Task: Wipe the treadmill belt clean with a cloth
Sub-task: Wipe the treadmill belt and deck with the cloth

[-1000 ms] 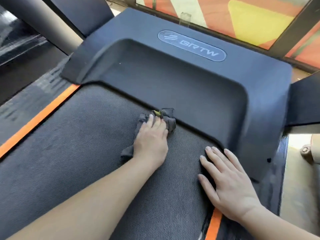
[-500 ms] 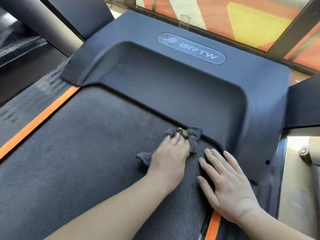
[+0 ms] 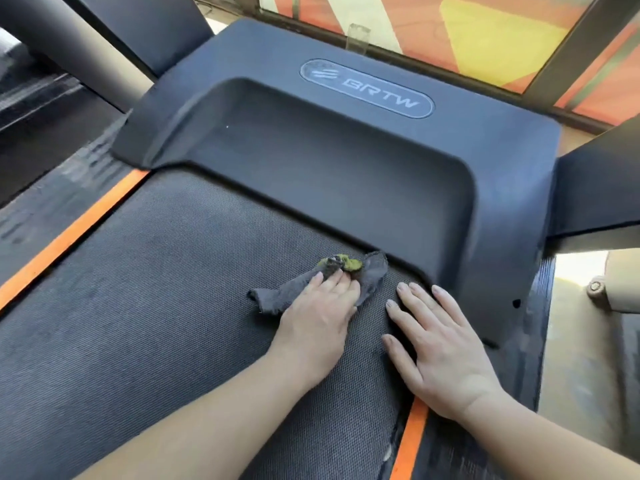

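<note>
At the front right corner of the treadmill belt (image 3: 156,306)
I see my right hand (image 3: 446,348) spread flat on it beside the orange stripe (image 3: 410,441); my left hand (image 3: 318,327), fingers straight, presses the dark cloth (image 3: 277,296) just short of the motor cover (image 3: 346,168) lip; bare belt runs leftward.

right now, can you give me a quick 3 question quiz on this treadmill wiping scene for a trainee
1. True or false: the right hand lies flat on the treadmill belt, holding nothing.
2. Which hand presses the grey cloth?
3. The cloth lies: A) draped over the right hand B) on the belt, close to the motor cover C) off the belt.

Key: 1 true. 2 the left hand. 3 B.
</note>
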